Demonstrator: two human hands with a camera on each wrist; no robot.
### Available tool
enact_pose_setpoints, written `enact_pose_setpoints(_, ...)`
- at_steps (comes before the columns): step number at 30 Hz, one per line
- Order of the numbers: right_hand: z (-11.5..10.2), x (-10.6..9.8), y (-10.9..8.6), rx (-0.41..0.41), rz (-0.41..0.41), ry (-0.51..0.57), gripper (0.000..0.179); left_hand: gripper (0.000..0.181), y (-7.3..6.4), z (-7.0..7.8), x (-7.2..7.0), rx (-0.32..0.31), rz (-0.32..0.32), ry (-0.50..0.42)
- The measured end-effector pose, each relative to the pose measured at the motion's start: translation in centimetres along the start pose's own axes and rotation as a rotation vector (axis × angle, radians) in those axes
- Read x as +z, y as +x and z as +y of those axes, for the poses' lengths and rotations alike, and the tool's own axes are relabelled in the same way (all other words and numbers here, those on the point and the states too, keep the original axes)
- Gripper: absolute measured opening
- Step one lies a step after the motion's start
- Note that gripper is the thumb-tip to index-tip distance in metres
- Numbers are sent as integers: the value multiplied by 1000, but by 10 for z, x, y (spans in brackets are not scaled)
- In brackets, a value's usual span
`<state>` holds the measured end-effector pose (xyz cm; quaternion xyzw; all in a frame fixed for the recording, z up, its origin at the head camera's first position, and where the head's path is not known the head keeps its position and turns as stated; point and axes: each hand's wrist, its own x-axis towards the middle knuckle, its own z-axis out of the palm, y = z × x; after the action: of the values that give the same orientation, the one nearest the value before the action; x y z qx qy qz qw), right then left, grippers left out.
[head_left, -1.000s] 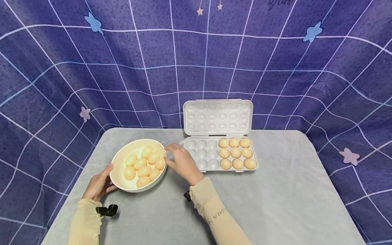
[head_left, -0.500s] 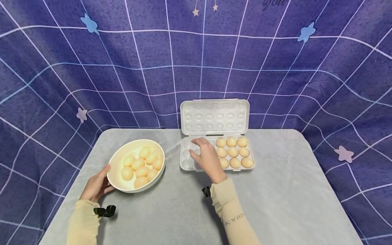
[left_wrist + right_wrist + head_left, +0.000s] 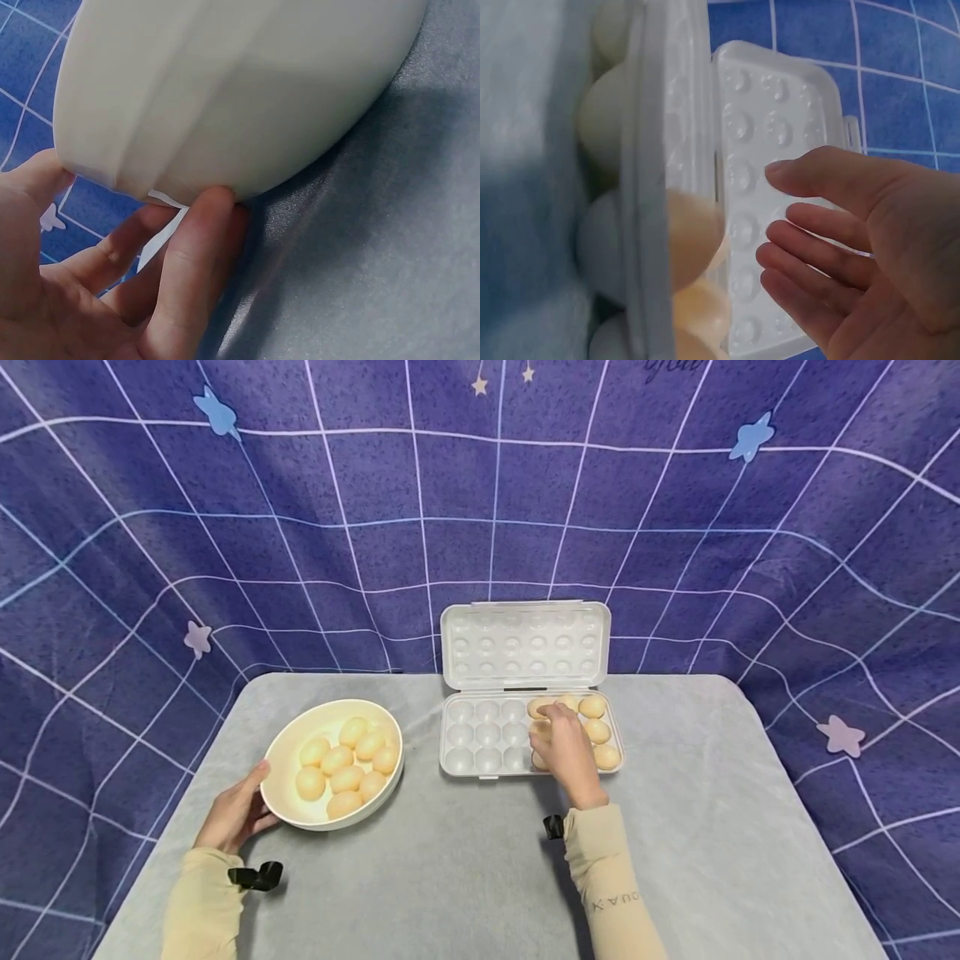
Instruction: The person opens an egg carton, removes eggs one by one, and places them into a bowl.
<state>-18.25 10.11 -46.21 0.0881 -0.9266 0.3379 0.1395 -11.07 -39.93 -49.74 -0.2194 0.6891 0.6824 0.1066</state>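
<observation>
A cream bowl [image 3: 288,777] with several light-brown eggs [image 3: 346,779] inside stands at the left in the head view. My left hand [image 3: 228,817] holds its left side, thumb at the rim and fingers against the underside; the left wrist view shows these fingers [image 3: 187,262] on the outer wall. To the right lies a clear plastic egg box [image 3: 487,735], its left cups bare and its right cups filled with eggs [image 3: 597,731]. My right hand [image 3: 572,752] is over the filled part, covering some eggs. Its fingers are loosely bent with nothing between them in the right wrist view.
The egg box's lid [image 3: 525,647] stands raised at the back, close to the blue patterned curtain [image 3: 480,552]. A grey cloth [image 3: 420,885] covers the table. Black camera mounts [image 3: 257,877] sit on both wrists.
My right hand has moved right, from the bowl's right rim across the bare cups to over the eggs in the box. The left hand stays on the bowl.
</observation>
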Motion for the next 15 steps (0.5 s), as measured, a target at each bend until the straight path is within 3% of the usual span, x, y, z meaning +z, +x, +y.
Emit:
enact_pose_setpoints(9,19,2,-2,-9,-33,-60,32,76,-1,2,1,-18,10,25)
enact_pose_setpoints(15,24,2,-2,-12,-58,-69,29,83,-2,0,1,-10,10,10)
